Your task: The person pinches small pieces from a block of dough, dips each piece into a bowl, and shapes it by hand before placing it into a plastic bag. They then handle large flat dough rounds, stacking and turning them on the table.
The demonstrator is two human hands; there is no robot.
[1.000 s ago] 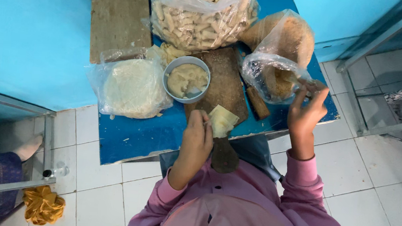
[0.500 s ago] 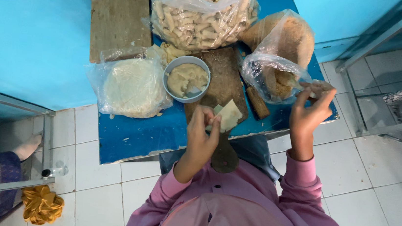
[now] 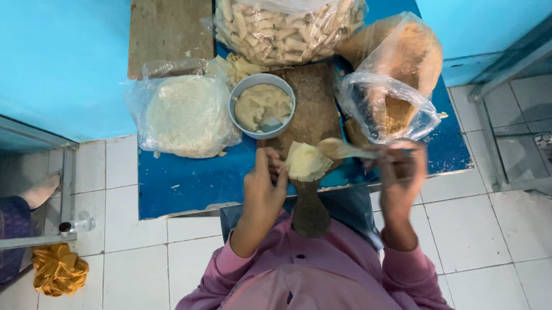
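Two bare hands work over a low blue table [image 3: 179, 179], seen from above the person's pink-sleeved shoulders. The left hand [image 3: 265, 187] has its fingers curled together under a thin, pale yellow sheet of wrapper [image 3: 307, 161], soft and slightly cupped, held just above the near edge of the table. The right hand [image 3: 399, 173] has its fingers pinched on the handle of a spoon [image 3: 344, 149], whose rounded bowl lies touching the right edge of the wrapper. Beneath the wrapper sits a dark, worn wooden board [image 3: 310, 111] with a paddle-like handle pointing toward the person. Just left of the board stands a round grey bowl [image 3: 262, 106] of beige, pasty filling, smooth and lumpy. Left of the bowl lies a crinkled clear plastic bag [image 3: 182, 112] holding a flat round stack of white sheets. At the far side a large clear bag [image 3: 283, 14] bulges with short, pale, finger-shaped rolls. To the right, a clear bag of brown crumbs [image 3: 394, 85], coarse and sandy, stands open near the right hand. A rough rectangular wooden slab [image 3: 167, 23] rests at the far left of the table against a smooth turquoise wall [image 3: 37, 38]. White glossy floor tiles [image 3: 490, 243] surround the table.
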